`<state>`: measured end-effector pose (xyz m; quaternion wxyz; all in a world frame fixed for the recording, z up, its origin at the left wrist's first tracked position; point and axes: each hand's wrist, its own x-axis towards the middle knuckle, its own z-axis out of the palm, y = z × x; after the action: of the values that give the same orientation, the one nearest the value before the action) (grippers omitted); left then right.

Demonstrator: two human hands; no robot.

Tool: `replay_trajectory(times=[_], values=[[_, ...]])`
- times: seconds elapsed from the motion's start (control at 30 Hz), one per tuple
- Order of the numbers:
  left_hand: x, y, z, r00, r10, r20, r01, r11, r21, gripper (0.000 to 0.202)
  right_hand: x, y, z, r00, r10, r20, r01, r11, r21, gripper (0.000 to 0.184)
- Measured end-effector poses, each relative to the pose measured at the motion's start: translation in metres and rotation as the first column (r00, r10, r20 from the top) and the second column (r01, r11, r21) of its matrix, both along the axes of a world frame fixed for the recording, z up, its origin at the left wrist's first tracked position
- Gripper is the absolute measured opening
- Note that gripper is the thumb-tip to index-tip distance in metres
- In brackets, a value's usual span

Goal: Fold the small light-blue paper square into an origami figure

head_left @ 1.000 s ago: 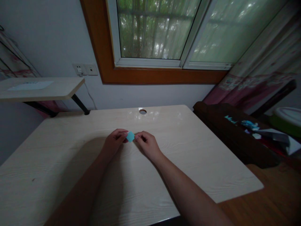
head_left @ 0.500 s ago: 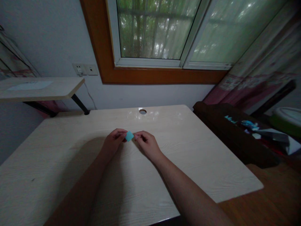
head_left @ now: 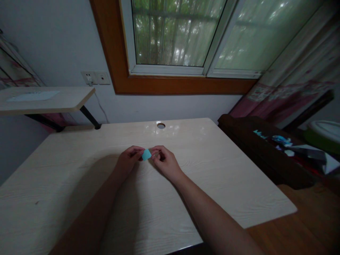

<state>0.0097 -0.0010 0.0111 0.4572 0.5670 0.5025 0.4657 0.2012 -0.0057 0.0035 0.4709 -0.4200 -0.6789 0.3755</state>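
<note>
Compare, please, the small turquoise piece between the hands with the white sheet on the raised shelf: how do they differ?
The turquoise piece is blue-green; the white sheet is pale. The turquoise piece is clearly smaller than the white sheet. The left hand pinches the turquoise piece at its left side, while the white sheet lies on the raised shelf. Both look flat.

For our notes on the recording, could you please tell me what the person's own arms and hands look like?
The left hand and right hand are ungloved. No sleeve shows on the left forearm or right forearm. I see no watch, bracelet or ring.
</note>
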Motion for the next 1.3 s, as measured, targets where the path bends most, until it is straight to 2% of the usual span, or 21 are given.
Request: replay_trajectory(times=[0.67, 0.87, 1.0, 1.3], values=[[-0.0008, 0.0013, -0.0037, 1.000, -0.004, 0.000, 0.004, 1.000, 0.011, 0.028, 0.0016, -0.0024, 0.0026, 0.999, -0.004, -0.043, 0.003, 1.000, -0.019, 0.023], [0.0001, 0.0014, -0.0030, 1.000, -0.007, 0.000, 0.007, 1.000, 0.005, 0.026, 0.0015, -0.0001, -0.0013, 1.000, -0.001, 0.010, 0.001, 1.000, -0.012, 0.024], [0.0004, 0.0016, -0.0029, 1.000, -0.006, -0.006, 0.006, 1.000, 0.002, 0.026, 0.0017, 0.0004, -0.0020, 0.999, 0.009, 0.054, -0.009, 1.000, 0.002, 0.025], [0.0014, 0.0006, -0.0013, 1.000, -0.027, -0.008, 0.027, 1.000, 0.013, 0.026, 0.0032, 0.0005, 0.0009, 0.995, 0.102, 0.015, -0.103, 0.993, 0.057, 0.021]])
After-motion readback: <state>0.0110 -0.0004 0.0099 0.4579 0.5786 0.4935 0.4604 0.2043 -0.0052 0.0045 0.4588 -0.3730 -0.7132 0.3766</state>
